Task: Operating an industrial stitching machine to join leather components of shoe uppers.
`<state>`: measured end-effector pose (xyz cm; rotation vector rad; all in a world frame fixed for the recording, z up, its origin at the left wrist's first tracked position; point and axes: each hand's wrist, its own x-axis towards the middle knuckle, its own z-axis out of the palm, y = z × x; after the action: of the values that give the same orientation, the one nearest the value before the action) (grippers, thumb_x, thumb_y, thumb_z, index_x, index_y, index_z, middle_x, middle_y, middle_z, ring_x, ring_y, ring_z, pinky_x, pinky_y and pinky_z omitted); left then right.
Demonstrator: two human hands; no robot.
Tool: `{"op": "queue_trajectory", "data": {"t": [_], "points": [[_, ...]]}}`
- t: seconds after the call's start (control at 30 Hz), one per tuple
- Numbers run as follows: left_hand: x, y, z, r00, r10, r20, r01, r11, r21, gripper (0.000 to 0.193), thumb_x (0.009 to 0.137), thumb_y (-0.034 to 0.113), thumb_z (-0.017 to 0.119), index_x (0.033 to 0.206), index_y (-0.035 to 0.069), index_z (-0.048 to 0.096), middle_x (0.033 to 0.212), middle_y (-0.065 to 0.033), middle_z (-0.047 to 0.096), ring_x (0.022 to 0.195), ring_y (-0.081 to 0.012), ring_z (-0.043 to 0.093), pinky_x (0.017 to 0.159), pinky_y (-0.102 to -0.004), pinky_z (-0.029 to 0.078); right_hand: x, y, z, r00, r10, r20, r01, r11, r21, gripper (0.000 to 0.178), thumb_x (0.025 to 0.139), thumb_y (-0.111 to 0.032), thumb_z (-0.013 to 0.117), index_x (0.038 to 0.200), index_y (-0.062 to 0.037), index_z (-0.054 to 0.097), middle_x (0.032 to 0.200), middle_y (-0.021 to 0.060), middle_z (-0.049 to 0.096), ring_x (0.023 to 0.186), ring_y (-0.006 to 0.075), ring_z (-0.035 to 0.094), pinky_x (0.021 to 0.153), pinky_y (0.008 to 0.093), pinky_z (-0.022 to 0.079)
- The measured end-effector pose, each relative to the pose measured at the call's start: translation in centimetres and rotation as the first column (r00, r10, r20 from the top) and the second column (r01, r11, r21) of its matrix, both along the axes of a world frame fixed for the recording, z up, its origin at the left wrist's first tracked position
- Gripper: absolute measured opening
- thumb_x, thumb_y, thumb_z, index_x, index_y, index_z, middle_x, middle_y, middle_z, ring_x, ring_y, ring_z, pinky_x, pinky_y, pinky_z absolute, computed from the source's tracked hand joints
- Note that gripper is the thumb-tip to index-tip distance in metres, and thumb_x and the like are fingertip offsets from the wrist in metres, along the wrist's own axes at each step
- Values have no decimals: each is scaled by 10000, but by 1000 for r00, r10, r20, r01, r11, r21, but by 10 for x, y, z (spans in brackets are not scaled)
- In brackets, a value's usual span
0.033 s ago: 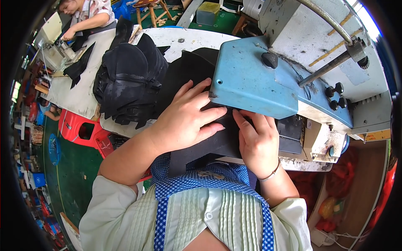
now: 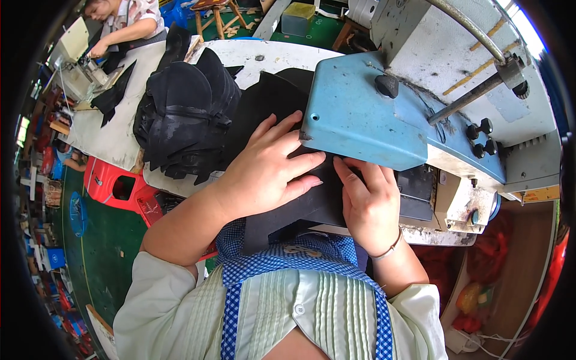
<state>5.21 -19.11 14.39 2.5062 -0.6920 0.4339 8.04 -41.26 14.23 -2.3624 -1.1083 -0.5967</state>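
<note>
A flat black sheet piece [image 2: 294,213] lies under the front edge of a blue machine head [image 2: 366,114], its near corner hanging over the table's edge toward my apron. My left hand [image 2: 270,168] rests on the sheet with its fingers spread, the upper fingertips close to the machine's left corner. On the sheet's right part lies my right hand [image 2: 369,204], fingers stretched forward and lightly apart. Its far fingertips are partly hidden by the machine head. Whatever part of the machine meets the sheet is covered from sight.
A bulky stack of black cut pieces [image 2: 186,114] stands left on the white table [image 2: 270,55]. Beyond it, a person [image 2: 129,24] works at another machine. A red plastic stool [image 2: 111,186] is below left. At right, an open compartment [image 2: 516,258] holds red bags.
</note>
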Motion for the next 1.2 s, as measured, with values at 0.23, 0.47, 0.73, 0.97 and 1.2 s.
{"op": "queue_trajectory", "data": {"t": [0.23,0.47,0.73,0.97,1.2], "points": [[5,-1,-1,999,42,20,-42,999,24,344,849,296,777,1142,124,726,1329,-144,577,1360,-451,465,1106,-648,362,1,0,0,1000,-7,-9,7,1000,-4,354,720,7,677,1067,36,739,1065,157,637,960,334,623,865,441,529],[14,3,-2,999,51,20,-52,998,44,372,862,306,761,1193,142,712,1349,-147,566,1356,-457,467,1107,-652,364,2,2,0,1000,-18,-15,19,999,41,445,707,91,661,1124,-31,757,978,132,638,893,324,628,807,422,529],[28,10,-6,997,70,33,-72,996,53,411,859,340,772,1206,128,710,1342,-157,570,1342,-455,487,1095,-652,381,4,3,-2,1000,-24,-10,25,999,28,486,692,100,653,1149,-35,753,1018,138,653,922,329,633,825,422,533],[41,18,-4,997,76,8,-77,996,50,432,817,300,805,1183,100,694,1357,-145,570,1339,-445,505,1092,-636,394,4,1,-3,1000,-25,-3,25,999,31,478,700,96,651,1147,-41,752,1037,135,663,937,335,636,830,425,532],[57,25,-3,979,205,14,-205,977,56,427,825,305,788,1203,131,689,1371,-107,601,1391,-395,475,1115,-650,350,2,0,0,999,-35,-32,37,997,65,378,750,100,655,1102,-15,730,1040,149,666,919,350,641,828,432,529]]}}
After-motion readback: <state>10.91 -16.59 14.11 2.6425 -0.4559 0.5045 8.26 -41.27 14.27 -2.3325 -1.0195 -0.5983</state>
